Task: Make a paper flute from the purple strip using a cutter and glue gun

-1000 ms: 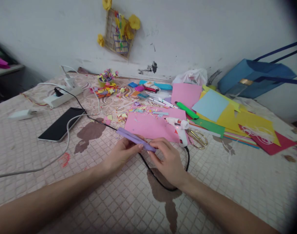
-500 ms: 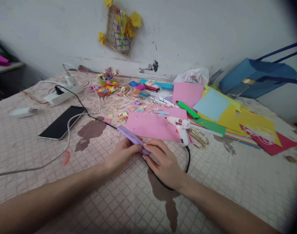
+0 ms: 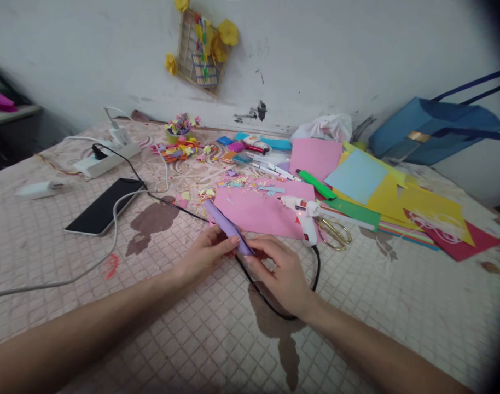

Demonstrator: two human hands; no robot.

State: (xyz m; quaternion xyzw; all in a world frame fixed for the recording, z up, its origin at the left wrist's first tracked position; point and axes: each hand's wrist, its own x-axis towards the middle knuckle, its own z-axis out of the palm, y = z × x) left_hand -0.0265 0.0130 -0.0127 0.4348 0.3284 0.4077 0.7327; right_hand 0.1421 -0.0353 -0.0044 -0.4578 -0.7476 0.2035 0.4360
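Between my two hands is a narrow, folded or rolled piece of purple paper [image 3: 226, 224], held slantwise above the table. My left hand [image 3: 213, 247] is closed on its left side, the thumb lying on top. At the lower right end, the fingertips of my right hand [image 3: 277, 268] pinch the paper. Just beyond lies a pink sheet [image 3: 254, 210] strewn with small paper scraps. A white glue gun [image 3: 307, 219] rests on that sheet's right side, and its black cord [image 3: 270, 306] loops beneath my hands.
Gold-handled scissors [image 3: 336, 232] lie right of the glue gun. A green cutter [image 3: 315, 184] and coloured sheets [image 3: 381, 191] are behind. To the left are a black phone [image 3: 106, 205], a power strip [image 3: 110, 158] and a white cable [image 3: 114, 230]. A blue bag [image 3: 422, 131] stands back right.
The purple paper has been turned in my hands and now shows a broader face with a darker edge. My left thumb has shifted along it; both hands stay nearly in place.
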